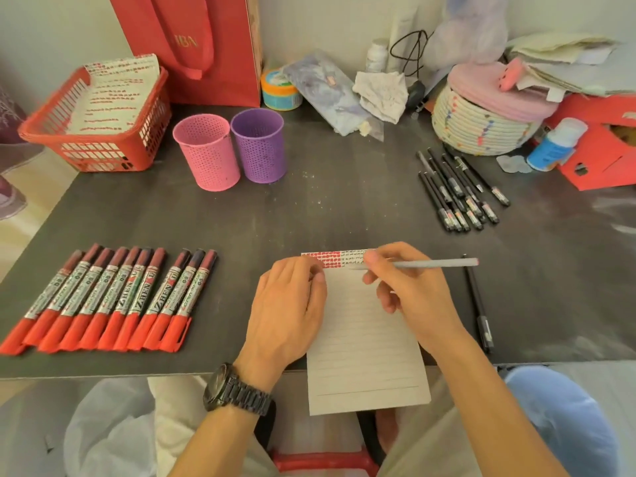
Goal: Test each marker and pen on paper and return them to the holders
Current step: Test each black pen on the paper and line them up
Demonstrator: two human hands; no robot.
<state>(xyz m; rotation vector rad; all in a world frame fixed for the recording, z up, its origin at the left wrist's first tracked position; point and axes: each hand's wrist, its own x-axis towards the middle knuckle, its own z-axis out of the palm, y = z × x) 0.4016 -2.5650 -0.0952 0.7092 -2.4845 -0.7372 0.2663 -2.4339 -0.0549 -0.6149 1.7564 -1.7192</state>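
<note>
A lined sheet of paper (pixel 364 342) lies at the table's front edge, with red and black test marks along its top. My left hand (pixel 287 311) rests flat on the paper's left side. My right hand (pixel 406 287) holds a grey pen (pixel 433 264), its tip near the marks. A black pen cap (pixel 480 306) lies to the right of the paper. Several red-capped markers (pixel 103 301) lie in a row at the left. Several black pens (pixel 457 187) lie at the right. A pink holder (pixel 206 151) and a purple holder (pixel 260 144) stand behind.
A red basket (pixel 96 132) with marked paper sits at the back left, a red bag (pixel 192 46) behind it. A woven basket (pixel 481 122), a bottle (pixel 555 144), a red box (pixel 602 156) and other clutter fill the back right.
</note>
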